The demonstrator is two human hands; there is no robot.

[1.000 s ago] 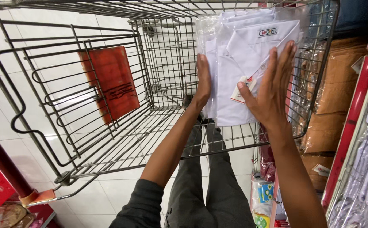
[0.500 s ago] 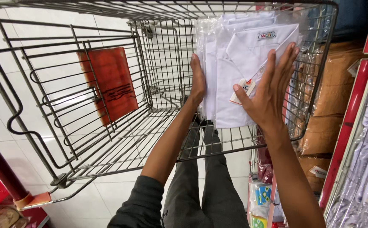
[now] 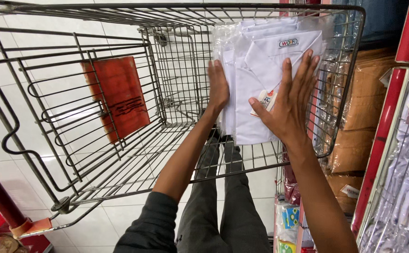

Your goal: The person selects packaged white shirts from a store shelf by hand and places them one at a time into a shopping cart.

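White packed shirts (image 3: 265, 70) already stand inside the wire cart (image 3: 120, 154), against its right wall. Your left hand (image 3: 217, 86) lies flat on their left edge and your right hand (image 3: 289, 100), fingers spread, presses their front; letting go remains.

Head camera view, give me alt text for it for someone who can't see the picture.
Two bare hands, left hand and right hand, press flat on a stack of white shirts in clear plastic standing against the side of a wire shopping trolley. An orange panel hangs on the trolley's fold-down seat, and packaged clothes fill shelves on the right.
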